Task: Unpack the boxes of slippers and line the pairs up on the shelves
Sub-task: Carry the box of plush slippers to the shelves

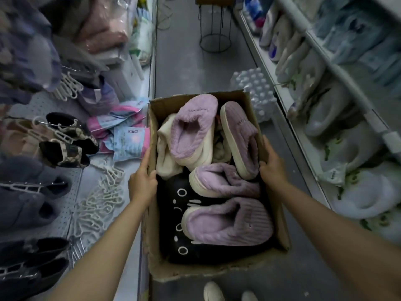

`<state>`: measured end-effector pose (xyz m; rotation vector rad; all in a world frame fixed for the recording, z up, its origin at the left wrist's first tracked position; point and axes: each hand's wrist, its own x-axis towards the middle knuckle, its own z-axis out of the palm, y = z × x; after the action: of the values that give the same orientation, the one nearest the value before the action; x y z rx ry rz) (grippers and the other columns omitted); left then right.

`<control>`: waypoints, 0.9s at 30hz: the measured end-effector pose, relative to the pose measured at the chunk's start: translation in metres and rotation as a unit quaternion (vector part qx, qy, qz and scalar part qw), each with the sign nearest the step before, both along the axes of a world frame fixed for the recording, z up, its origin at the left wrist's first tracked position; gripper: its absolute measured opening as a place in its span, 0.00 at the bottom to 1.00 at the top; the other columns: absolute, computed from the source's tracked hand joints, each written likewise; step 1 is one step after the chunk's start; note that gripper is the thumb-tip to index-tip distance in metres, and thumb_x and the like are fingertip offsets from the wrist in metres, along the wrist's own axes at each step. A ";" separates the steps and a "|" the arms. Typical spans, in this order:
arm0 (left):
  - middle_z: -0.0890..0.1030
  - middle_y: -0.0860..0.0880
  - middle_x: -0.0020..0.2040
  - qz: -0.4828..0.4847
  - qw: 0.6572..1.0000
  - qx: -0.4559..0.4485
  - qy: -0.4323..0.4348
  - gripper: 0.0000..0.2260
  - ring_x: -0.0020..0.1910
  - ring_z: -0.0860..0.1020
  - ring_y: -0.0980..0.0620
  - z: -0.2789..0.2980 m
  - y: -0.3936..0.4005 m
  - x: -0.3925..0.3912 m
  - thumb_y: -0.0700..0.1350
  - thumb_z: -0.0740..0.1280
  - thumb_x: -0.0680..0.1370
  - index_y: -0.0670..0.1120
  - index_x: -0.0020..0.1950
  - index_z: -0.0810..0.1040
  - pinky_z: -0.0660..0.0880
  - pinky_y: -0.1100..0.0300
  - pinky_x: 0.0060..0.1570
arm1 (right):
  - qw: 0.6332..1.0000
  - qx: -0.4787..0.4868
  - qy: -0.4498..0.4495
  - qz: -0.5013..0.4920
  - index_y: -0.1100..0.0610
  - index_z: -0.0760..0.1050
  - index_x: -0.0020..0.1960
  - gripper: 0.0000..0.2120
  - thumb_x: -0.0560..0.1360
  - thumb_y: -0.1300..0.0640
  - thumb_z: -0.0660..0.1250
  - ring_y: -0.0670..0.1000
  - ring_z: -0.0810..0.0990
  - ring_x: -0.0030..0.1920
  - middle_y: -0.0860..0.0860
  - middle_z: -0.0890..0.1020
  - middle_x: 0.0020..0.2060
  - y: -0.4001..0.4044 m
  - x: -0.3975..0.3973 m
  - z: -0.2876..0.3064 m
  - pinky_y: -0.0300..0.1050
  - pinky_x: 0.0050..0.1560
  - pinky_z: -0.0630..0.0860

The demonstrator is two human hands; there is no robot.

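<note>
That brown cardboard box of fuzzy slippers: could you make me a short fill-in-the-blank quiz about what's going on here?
1. Both hands, left hand and right hand, grip the brown cardboard box by its two long ____.
2. The ribbed fuzzy slippers on top are ____ in colour.
3. The loose white plastic hangers lie on the shelf to the person's ____.

Missing words: sides; purple; left

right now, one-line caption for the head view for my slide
Both hands, left and right, grip the sides of a cardboard box of purple slippers in a shop aisle.
</note>
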<state>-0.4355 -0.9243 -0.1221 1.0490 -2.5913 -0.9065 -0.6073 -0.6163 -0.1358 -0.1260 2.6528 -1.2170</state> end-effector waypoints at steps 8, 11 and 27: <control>0.83 0.41 0.57 0.003 1.000 0.017 0.024 0.33 0.53 0.81 0.38 0.012 -0.065 -0.144 0.37 0.65 0.76 0.61 0.77 0.63 0.75 0.51 0.48 | 1.000 -0.002 0.011 -0.014 0.39 0.56 0.77 0.41 0.73 0.70 0.59 0.59 0.78 0.59 0.56 0.78 0.64 -0.056 -0.134 0.010 0.55 0.59 0.77; 0.82 0.43 0.60 -0.015 0.999 0.018 0.032 0.33 0.55 0.81 0.37 0.013 -0.091 -0.201 0.44 0.64 0.72 0.62 0.76 0.63 0.78 0.43 0.54 | 0.999 0.001 0.020 -0.028 0.41 0.58 0.77 0.40 0.72 0.69 0.59 0.59 0.78 0.59 0.56 0.79 0.63 -0.078 -0.188 0.011 0.53 0.56 0.77; 0.77 0.44 0.34 -0.042 0.999 0.025 0.013 0.34 0.40 0.78 0.36 0.017 -0.250 -0.507 0.38 0.65 0.74 0.62 0.76 0.62 0.77 0.45 0.45 | 0.999 -0.007 0.011 -0.050 0.38 0.57 0.76 0.38 0.73 0.66 0.58 0.56 0.78 0.60 0.51 0.77 0.65 -0.228 -0.476 0.017 0.45 0.56 0.74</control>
<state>-0.9424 -1.1739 -0.1049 0.9397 -2.6211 -1.0023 -1.0834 -0.8444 -0.1188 -0.0075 2.6988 -1.2722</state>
